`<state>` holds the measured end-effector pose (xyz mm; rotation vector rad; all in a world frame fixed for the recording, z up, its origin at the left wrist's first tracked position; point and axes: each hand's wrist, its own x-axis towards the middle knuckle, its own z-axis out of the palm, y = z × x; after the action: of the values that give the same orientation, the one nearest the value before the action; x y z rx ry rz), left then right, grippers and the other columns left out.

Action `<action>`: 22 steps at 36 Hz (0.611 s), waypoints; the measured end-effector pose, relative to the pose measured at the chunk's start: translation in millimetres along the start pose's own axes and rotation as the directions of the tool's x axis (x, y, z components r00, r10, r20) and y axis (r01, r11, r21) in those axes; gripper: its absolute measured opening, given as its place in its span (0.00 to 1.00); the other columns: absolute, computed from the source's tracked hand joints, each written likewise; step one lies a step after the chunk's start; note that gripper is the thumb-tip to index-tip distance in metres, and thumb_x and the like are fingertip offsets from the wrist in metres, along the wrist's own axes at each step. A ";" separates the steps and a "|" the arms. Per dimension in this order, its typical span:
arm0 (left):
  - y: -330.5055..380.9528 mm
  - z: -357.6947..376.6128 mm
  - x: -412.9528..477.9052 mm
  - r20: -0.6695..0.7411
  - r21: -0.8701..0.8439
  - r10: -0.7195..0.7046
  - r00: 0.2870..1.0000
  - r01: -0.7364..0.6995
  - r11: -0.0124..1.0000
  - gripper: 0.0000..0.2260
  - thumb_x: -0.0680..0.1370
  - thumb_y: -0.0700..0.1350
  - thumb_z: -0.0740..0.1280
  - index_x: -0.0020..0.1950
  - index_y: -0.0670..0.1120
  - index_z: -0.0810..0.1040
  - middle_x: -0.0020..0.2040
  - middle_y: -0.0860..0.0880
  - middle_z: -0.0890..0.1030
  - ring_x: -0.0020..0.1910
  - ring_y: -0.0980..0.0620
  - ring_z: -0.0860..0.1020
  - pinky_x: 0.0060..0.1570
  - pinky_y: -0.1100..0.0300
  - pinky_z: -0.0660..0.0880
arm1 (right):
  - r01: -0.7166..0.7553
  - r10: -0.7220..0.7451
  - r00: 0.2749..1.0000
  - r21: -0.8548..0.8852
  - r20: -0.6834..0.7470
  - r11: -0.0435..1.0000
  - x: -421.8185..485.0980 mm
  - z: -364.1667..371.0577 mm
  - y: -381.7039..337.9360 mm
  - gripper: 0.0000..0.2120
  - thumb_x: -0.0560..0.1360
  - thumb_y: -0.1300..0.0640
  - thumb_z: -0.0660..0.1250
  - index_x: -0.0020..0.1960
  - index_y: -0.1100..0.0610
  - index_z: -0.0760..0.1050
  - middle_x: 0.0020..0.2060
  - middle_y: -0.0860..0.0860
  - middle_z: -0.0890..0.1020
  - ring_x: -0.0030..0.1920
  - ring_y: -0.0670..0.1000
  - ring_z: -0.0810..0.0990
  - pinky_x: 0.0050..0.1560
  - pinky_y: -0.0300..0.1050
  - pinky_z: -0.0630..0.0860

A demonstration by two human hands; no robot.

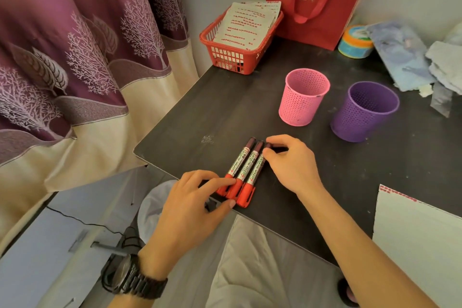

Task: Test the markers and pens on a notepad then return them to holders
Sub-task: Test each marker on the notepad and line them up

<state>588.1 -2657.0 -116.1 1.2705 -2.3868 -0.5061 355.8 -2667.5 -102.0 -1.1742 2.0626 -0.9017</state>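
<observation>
Markers [246,170], three red ones, lie side by side on the dark worktop [200,112], between the two hands and close to its near edge. Far to the left of the hands hangs a purple curtain [75,57] with white trees on it. The left hand [190,207] has a black watch [135,280] on its wrist. It pinches the red cap ends of the markers, with a finger on top and the thumb at the end. The right hand [292,165] is at the other, dark ends. Its fingers are curled, and its fingertips pinch the dark end of the marker nearest to it. Up past the left hand sits a red basket [230,57] with papers in it. Past the right hand stands a pink cup [302,97], and near it on the right a purple cup [362,112]. Both cups stand upright and do not touch. To the right of the right arm a white notepad [420,237] lies on the worktop.
</observation>
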 end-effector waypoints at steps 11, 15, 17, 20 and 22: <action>3.9 -6.4 -1.9 0.027 -0.021 -0.006 1.000 0.006 1.000 0.18 0.74 0.60 0.66 0.63 0.61 0.78 0.56 0.58 0.76 0.56 0.56 0.72 0.52 0.51 0.75 | -0.019 0.019 1.000 -0.010 -0.006 1.000 -3.2 2.1 4.3 0.13 0.78 0.53 0.69 0.63 0.47 0.78 0.60 0.48 0.79 0.50 0.44 0.77 0.49 0.35 0.70; 4.3 -8.1 -3.0 0.042 -0.021 -0.012 0.999 0.013 1.000 0.18 0.74 0.61 0.66 0.63 0.61 0.79 0.56 0.59 0.76 0.55 0.56 0.73 0.52 0.52 0.76 | -0.029 0.028 0.999 -0.029 -0.021 0.999 -2.6 3.3 3.1 0.13 0.78 0.54 0.69 0.62 0.48 0.78 0.60 0.49 0.79 0.51 0.44 0.75 0.51 0.39 0.71; 5.1 -8.8 -4.0 0.044 -0.028 -0.013 0.999 0.014 1.000 0.19 0.74 0.63 0.64 0.63 0.61 0.79 0.56 0.59 0.76 0.55 0.56 0.72 0.53 0.53 0.75 | -0.029 0.028 0.999 -0.047 -0.019 0.998 -3.0 3.5 2.8 0.14 0.78 0.53 0.69 0.63 0.48 0.78 0.60 0.49 0.79 0.51 0.44 0.75 0.52 0.40 0.71; 6.2 -9.3 -6.1 0.054 -0.025 -0.012 0.998 0.013 1.000 0.20 0.74 0.65 0.61 0.63 0.61 0.78 0.56 0.59 0.76 0.56 0.57 0.72 0.53 0.54 0.74 | -0.029 0.028 0.999 -0.067 -0.016 0.997 -3.4 3.7 2.7 0.15 0.78 0.53 0.69 0.64 0.48 0.77 0.61 0.49 0.79 0.53 0.45 0.75 0.53 0.41 0.72; 6.5 -9.3 -8.1 0.059 -0.024 -0.015 0.998 0.016 1.000 0.20 0.74 0.65 0.61 0.63 0.62 0.78 0.57 0.60 0.75 0.56 0.57 0.72 0.53 0.54 0.74 | -0.032 0.031 0.999 -0.076 -0.015 0.997 -4.5 3.6 2.6 0.15 0.78 0.54 0.69 0.65 0.48 0.77 0.61 0.49 0.79 0.54 0.45 0.76 0.53 0.40 0.71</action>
<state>592.3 -2648.1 -106.3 1.2815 -2.4132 -0.5831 359.1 -2663.4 -105.4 -1.1749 2.1373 -0.8250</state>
